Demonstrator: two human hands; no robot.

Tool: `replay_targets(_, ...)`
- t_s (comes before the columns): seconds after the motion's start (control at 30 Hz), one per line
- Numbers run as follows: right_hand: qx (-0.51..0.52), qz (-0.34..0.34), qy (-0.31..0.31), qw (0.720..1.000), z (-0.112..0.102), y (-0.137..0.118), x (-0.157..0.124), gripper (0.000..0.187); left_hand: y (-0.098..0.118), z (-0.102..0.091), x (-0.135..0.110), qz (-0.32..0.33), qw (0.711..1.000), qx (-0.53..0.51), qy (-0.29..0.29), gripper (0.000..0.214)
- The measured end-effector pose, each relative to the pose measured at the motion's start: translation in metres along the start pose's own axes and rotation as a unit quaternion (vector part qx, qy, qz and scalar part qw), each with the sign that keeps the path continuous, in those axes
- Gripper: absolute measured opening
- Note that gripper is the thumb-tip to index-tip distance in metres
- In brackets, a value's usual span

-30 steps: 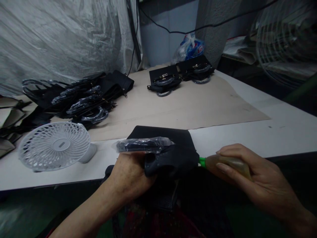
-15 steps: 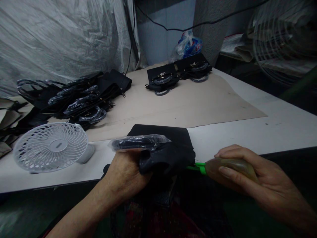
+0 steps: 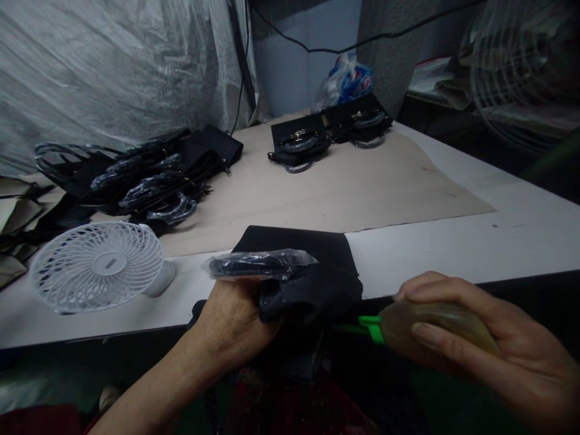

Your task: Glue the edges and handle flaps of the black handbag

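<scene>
My left hand (image 3: 235, 323) is closed on a black handbag (image 3: 317, 287) at the front edge of the table, its fingers mostly hidden by the bag. The bag's handle (image 3: 260, 264) is wrapped in clear plastic and lies above that hand. To the right, my right hand (image 3: 480, 338) wraps round a brownish, translucent squeeze bottle (image 3: 435, 323) with a green nozzle (image 3: 372, 328). The nozzle points left toward the bag's lower side. Its thin green end fades into the dark there, so I cannot tell whether it touches the bag.
A white fan (image 3: 102, 266) stands on the table at the left. Behind it lies a heap of black handbags (image 3: 154, 175). Two more handbags (image 3: 301, 142) rest at the back on brown paper (image 3: 362, 187). A large caged fan (image 3: 521, 78) is at the upper right.
My right hand and the bottle have moved a little right and down, drawing the nozzle away from the bag. My left hand still holds the bag. The view has shifted slightly.
</scene>
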State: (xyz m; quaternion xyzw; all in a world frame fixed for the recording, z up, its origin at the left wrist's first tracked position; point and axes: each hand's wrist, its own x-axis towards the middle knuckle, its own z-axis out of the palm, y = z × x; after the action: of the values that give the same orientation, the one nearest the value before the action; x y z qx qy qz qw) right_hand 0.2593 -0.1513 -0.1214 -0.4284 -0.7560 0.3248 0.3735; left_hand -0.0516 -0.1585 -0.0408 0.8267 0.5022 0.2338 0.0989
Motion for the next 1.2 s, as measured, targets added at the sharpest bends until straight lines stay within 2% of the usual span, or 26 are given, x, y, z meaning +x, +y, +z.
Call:
replay_targets(0.1, -0.015, -0.001, 0.005, 1.0, -0.001, -0.002, 0.0, 0.013, 0.001, 0.0, 0.0, 0.008, 1.0, 0.022, 0.005, 0.035)
replay_targets(0.33, -0.015, 0.012, 0.014, 1.0, -0.004, -0.006, -0.002, 0.015, 0.002, 0.002, 0.0, -0.029, 0.999, -0.016, -0.021, 0.037)
replay_targets(0.53, -0.015, 0.018, 0.003, 1.0, -0.003, -0.008, 0.002, 0.014, 0.001, 0.003, 0.001, -0.029, 0.998, -0.053, -0.009, 0.034)
replay_targets(0.7, -0.032, 0.028, -0.012, 0.999, -0.005, -0.005, -0.007, 0.013, 0.002, 0.002, 0.001, -0.044, 0.998, -0.041, -0.008, 0.032)
replay_targets(0.83, -0.014, 0.02, 0.009, 1.0, -0.006, -0.006, -0.013, 0.016, 0.005, 0.001, 0.002, -0.041, 0.997, -0.07, -0.004, 0.032)
replay_targets(1.1, -0.011, 0.035, -0.007, 0.999, -0.01, -0.019, -0.006, 0.017, 0.005, 0.001, 0.005, -0.043, 0.996, -0.079, 0.0, 0.027)
replay_targets(1.2, -0.024, 0.044, -0.032, 0.998, -0.01, -0.019, -0.003, 0.016, 0.006, 0.0, 0.004, -0.05, 0.995, -0.09, 0.003, 0.026)
